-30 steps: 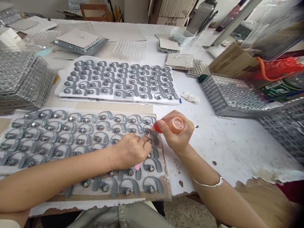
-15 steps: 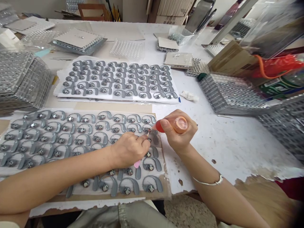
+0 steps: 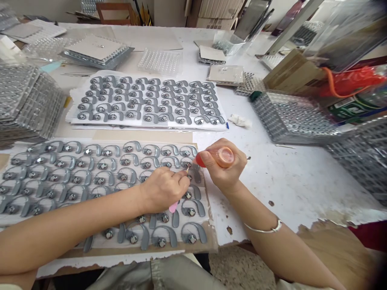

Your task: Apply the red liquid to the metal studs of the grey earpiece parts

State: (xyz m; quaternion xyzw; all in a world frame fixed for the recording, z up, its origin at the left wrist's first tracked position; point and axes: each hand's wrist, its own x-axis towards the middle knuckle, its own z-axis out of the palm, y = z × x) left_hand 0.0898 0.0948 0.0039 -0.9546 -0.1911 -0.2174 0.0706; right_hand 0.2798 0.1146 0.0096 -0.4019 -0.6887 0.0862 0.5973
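My left hand (image 3: 165,188) is closed round a slim tool with a pink end (image 3: 173,207). Its pale, pointed tip reaches a grey hook-shaped earphone piece (image 3: 188,164) near the sheet's right edge. In my closed right hand (image 3: 228,173) lies an orange squeeze bottle (image 3: 225,156), tilted so its red nozzle end (image 3: 200,159) points left at that same piece. The two tips nearly meet there; whether they touch it I cannot tell. Rows of similar grey pieces with round metallic parts cover the near sheet (image 3: 208,225), some hidden under my left forearm.
Behind lies a second white sheet (image 3: 71,114) bearing more rows of grey pieces. Stacks of clear plastic trays stand at the left (image 3: 27,100) and right (image 3: 296,121). A crumpled tissue (image 3: 240,121) and an empty clear blister tray (image 3: 160,60) rest on the white table (image 3: 256,169).
Both hands hold nearly the same place and grip. The bottle and right hand have shifted very slightly left, with the whole view moving a little too.
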